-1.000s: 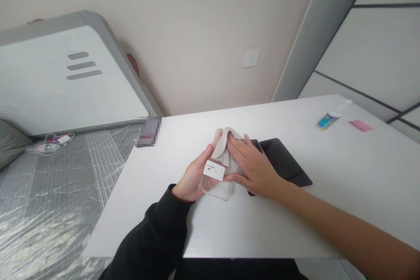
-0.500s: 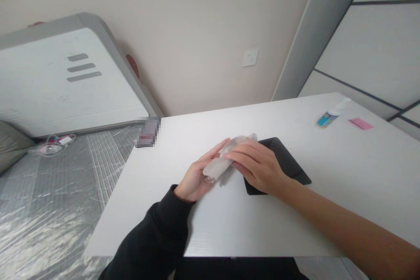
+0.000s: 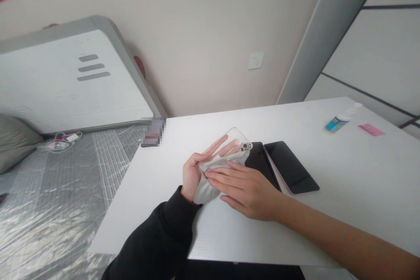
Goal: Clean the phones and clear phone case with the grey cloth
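A clear phone case [image 3: 234,135] with a camera cutout lies in my left hand [image 3: 193,173], whose fingers show through the clear plastic. Over its lower part is a light grey cloth [image 3: 206,190], crumpled and hanging toward my left wrist. My right hand [image 3: 251,190] presses the cloth onto the case with its fingers laid nearly flat. Partly behind the right hand rests a flat black device or cover [image 3: 260,162]. Beside it on the right is a dark-screened tablet or phone [image 3: 292,168] with a light edge.
On the white table [image 3: 151,210], a spray bottle [image 3: 341,120] lies at the far right next to a pink slip [image 3: 371,129]. A pixelated object [image 3: 153,132] is at the back left corner. Wall and socket [image 3: 256,60] stand behind; plastic-covered bedding [image 3: 65,197] is left.
The case has been turned so its clear upper part and camera cutout show. My right hand has shifted down and left with the cloth. Two dark flat things now show; the view moved slightly.
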Demonstrator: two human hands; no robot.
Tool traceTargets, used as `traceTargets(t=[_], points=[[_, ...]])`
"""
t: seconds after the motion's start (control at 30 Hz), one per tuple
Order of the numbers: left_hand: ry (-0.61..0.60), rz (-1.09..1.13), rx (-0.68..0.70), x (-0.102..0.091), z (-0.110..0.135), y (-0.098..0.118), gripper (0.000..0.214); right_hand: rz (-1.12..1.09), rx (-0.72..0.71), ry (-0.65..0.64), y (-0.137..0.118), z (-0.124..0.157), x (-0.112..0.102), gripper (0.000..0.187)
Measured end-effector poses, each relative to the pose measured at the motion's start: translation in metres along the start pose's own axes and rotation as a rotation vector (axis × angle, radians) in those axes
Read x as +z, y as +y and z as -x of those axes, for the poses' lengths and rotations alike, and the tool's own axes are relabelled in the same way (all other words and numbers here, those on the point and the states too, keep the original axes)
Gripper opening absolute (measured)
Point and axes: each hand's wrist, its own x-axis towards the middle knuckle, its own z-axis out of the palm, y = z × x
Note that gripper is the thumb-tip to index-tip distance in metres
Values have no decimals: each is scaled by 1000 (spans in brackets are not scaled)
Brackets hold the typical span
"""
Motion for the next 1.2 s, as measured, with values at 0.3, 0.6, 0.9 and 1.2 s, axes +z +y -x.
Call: traceTargets(t=[0.3, 0.6, 0.9, 1.2], points=[[121, 18, -34, -3, -2, -1, 57, 164, 334, -37, 12, 4, -5, 78], [81, -9, 156, 4, -3, -1, 81, 59, 168, -17, 1, 3, -7, 49], [107, -66, 202, 11, 0, -5, 73, 267, 439, -10, 18, 5, -5, 87], [130, -21, 79, 7, 1, -6, 68, 32, 153, -105, -6, 2, 8, 98]])
